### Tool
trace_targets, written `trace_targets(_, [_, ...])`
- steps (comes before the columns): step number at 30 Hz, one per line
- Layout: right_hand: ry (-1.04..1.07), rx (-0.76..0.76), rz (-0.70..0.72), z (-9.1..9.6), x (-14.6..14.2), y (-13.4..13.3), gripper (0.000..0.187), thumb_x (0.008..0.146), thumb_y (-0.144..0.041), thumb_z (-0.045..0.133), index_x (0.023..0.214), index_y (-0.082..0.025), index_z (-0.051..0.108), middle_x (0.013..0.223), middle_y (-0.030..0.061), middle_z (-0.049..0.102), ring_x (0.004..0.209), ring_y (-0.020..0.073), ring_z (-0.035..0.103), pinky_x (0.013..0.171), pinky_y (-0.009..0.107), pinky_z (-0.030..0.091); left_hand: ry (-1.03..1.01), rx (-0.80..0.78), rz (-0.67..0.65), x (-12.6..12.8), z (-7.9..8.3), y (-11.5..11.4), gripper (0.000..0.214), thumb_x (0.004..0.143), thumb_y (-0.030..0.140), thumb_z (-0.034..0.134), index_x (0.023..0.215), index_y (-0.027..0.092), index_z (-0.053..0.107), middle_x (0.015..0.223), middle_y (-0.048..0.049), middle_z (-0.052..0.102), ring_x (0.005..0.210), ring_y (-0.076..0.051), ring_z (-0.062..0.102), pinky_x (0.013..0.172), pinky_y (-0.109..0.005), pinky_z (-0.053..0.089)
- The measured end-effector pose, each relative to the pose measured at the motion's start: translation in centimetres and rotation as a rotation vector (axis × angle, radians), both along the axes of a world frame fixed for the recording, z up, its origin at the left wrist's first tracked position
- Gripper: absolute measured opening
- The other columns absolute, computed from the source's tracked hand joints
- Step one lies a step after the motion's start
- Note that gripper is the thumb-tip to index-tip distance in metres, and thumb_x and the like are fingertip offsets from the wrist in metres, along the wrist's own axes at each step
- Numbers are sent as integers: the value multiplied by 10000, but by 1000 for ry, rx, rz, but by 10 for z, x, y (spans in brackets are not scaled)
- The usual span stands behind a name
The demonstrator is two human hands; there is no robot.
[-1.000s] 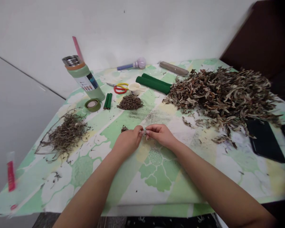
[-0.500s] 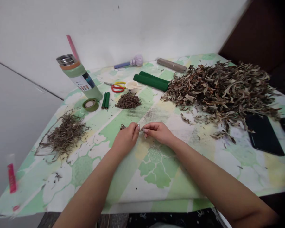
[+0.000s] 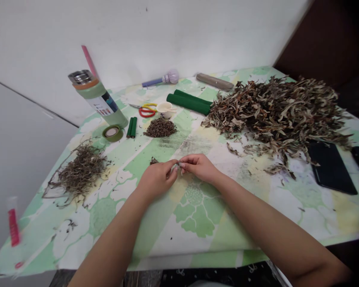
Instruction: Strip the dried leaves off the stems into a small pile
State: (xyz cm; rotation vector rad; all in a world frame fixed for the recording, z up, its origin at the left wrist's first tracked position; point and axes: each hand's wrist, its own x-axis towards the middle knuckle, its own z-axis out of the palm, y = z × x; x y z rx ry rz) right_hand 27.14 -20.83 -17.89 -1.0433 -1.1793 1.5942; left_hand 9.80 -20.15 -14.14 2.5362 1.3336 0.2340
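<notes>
My left hand [image 3: 158, 177] and my right hand [image 3: 201, 167] meet fingertip to fingertip over the middle of the table. Between them is a small greyish dried leaf [image 3: 180, 163], pinched by the fingers of both; most of it is hidden. A little dark crumbled heap [image 3: 153, 160] shows just behind my left hand. Beyond the hands lies a mound of dark dried bits [image 3: 160, 127]. To the right spreads a large pile of dried leaves [image 3: 275, 111]. Thin dried stems [image 3: 82, 169] are heaped on the left.
A green flask [image 3: 103, 101], a tape roll [image 3: 113, 133], short green sticks [image 3: 132, 127], scissors [image 3: 146, 110], a small white cup [image 3: 164, 108] and green rolls [image 3: 188, 103] stand or lie toward the back. A black phone [image 3: 332, 167] touches the leaf pile. A floral cloth [image 3: 197, 217] covers the table.
My left hand's fingers have reached over to the right hand's fingertips, closing the small gap between them. The right hand stays almost where it was. The view has shifted slightly.
</notes>
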Motion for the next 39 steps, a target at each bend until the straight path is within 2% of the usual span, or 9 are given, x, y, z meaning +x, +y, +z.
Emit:
trace_targets(4, [-24,15,7,-1,0,0,208,666,-334,685,752,-146,666,595,-6,614,578,97,537,628,248,418,19,18,-3,-1,-1,1,357,862,342,394,1121,232,615,677,-31,672,571,-144,563,533,-244,320])
trace_targets(15, [-134,58,10,-2,2,-1,174,700,-305,641,780,-154,675,603,-1,622,563,104,531,583,241,396,237,156,-125,-1,-2,-1,429,897,308,302,1198,171,576,773,-91,706,693,-183,628,584,-254,389])
trace_targets(18, [-151,68,4,-1,2,-1,166,701,-307,639,760,-155,670,601,3,624,561,106,528,577,241,394,233,184,-92,0,-3,-1,421,893,314,313,1165,177,604,752,-90,707,668,-181,624,575,-251,395])
trace_targets(22, [-118,47,-1,1,2,-1,163,692,-302,641,735,-147,662,587,4,619,554,102,520,594,243,396,140,192,37,-2,-7,1,397,880,337,356,1104,194,651,746,-88,710,656,-182,620,582,-254,400])
trace_targets(27, [-79,10,-16,2,1,-1,169,677,-288,648,754,-139,662,586,3,620,555,98,522,617,250,401,-37,102,135,-3,-3,2,354,859,335,420,1088,218,662,787,-60,716,663,-164,612,611,-249,404])
trace_targets(32, [-55,15,3,2,2,0,180,675,-305,660,745,-139,660,595,5,617,567,100,527,620,250,402,-111,-38,125,0,2,0,331,850,383,449,1027,215,673,641,-20,663,561,-135,549,549,-235,356])
trace_targets(39, [-48,17,8,2,2,0,183,669,-300,672,745,-136,648,588,1,617,555,92,517,598,241,387,-327,-216,111,2,-11,6,304,867,379,417,853,180,646,690,-10,641,631,-130,554,587,-226,379])
